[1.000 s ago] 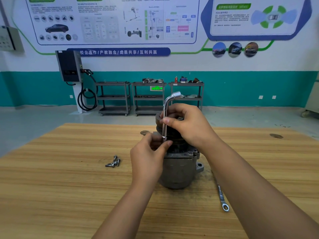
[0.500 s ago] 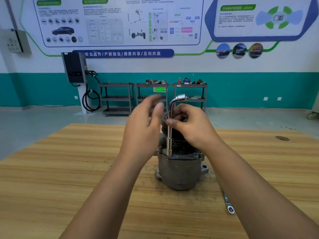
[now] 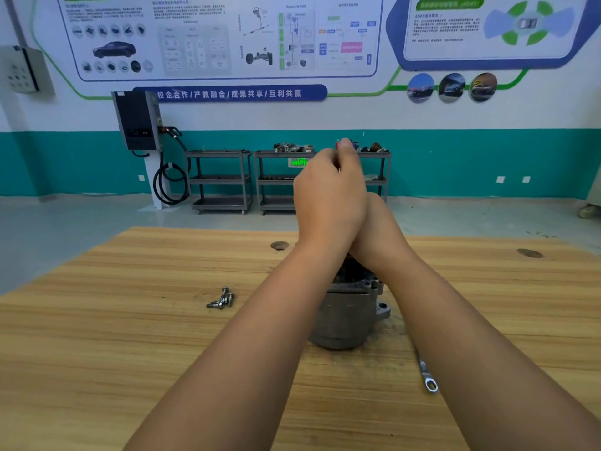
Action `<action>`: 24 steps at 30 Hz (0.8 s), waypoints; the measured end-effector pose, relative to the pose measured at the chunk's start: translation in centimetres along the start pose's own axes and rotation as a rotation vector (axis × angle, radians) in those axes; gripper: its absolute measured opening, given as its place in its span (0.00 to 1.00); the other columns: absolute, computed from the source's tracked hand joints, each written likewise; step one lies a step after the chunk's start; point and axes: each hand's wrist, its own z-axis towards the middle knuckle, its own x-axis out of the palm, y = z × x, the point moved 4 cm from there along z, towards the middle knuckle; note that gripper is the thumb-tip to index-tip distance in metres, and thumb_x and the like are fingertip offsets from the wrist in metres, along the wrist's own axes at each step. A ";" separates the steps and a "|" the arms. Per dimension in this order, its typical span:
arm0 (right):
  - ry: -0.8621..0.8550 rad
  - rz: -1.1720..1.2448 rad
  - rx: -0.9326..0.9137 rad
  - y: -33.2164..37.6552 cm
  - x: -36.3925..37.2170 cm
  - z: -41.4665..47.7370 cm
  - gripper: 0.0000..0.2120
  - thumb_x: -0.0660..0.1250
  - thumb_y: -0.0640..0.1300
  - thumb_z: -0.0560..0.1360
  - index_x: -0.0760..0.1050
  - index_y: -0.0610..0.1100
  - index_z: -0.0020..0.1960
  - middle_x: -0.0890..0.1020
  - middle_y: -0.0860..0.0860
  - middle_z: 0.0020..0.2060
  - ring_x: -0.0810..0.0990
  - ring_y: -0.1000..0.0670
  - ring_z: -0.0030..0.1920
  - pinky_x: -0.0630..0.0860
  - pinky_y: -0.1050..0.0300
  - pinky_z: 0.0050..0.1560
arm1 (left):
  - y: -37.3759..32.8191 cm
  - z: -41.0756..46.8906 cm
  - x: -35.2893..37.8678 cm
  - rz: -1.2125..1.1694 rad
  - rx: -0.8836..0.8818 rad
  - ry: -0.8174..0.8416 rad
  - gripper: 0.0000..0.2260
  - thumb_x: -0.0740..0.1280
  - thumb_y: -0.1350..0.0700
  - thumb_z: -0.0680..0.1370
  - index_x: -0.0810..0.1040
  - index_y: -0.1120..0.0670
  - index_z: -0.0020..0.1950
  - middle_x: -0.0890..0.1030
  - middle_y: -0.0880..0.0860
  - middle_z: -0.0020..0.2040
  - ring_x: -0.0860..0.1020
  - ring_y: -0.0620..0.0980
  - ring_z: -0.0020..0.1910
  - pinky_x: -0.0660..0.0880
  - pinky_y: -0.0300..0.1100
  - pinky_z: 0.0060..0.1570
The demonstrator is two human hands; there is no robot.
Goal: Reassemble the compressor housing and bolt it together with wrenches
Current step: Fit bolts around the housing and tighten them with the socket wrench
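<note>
One head-worn wide-angle view; faces forward, slightly down; table (image 3: 97, 353) close below.

A white wall (image 3: 455, 115) with a teal lower band (image 3: 487, 164) carries large printed posters (image 3: 227, 37) and a grey switch box (image 3: 22, 70) at the left. Against it stand a black charging unit (image 3: 138, 120) with a looped cable (image 3: 170, 185) and grey metal shelf carts (image 3: 221, 180) on a pale grey floor (image 3: 97, 216). A wooden table (image 3: 130, 353) fills the foreground.
</note>
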 end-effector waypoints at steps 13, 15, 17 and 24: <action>0.102 -0.028 0.001 0.5 0.6 -0.1 0.04 0.70 0.49 0.71 0.79 0.50 0.43 0.74 0.51 0.48 0.75 0.51 0.49 0.69 0.47 0.58 | 2.3 3.0 -0.6 -0.488 -0.054 0.302 0.30 0.52 0.53 0.82 0.62 0.52 0.17 0.60 0.46 0.18 0.59 0.45 0.20 0.58 0.40 0.26; 0.058 -0.081 0.027 1.0 0.6 -0.1 0.05 0.69 0.49 0.72 0.75 0.52 0.39 0.75 0.50 0.46 0.75 0.46 0.50 0.68 0.41 0.58 | 2.5 2.9 -0.8 -0.542 -0.096 0.445 0.31 0.49 0.49 0.83 0.69 0.53 0.21 0.65 0.48 0.19 0.62 0.46 0.21 0.61 0.40 0.28; 0.028 -0.083 0.044 1.2 0.5 -0.1 0.10 0.68 0.50 0.73 0.71 0.53 0.35 0.76 0.50 0.42 0.75 0.46 0.48 0.69 0.40 0.56 | 3.4 2.4 -1.5 -0.607 -0.126 0.523 0.27 0.47 0.46 0.83 0.78 0.55 0.34 0.77 0.50 0.28 0.74 0.46 0.29 0.70 0.38 0.32; -0.120 0.165 0.080 1.5 0.8 -0.3 0.09 0.69 0.50 0.73 0.74 0.45 0.40 0.75 0.52 0.33 0.76 0.48 0.39 0.72 0.46 0.47 | 13.5 -3.3 -4.6 0.020 -0.428 0.253 0.09 0.59 0.59 0.80 0.74 0.53 0.58 0.80 0.51 0.54 0.78 0.48 0.50 0.72 0.39 0.42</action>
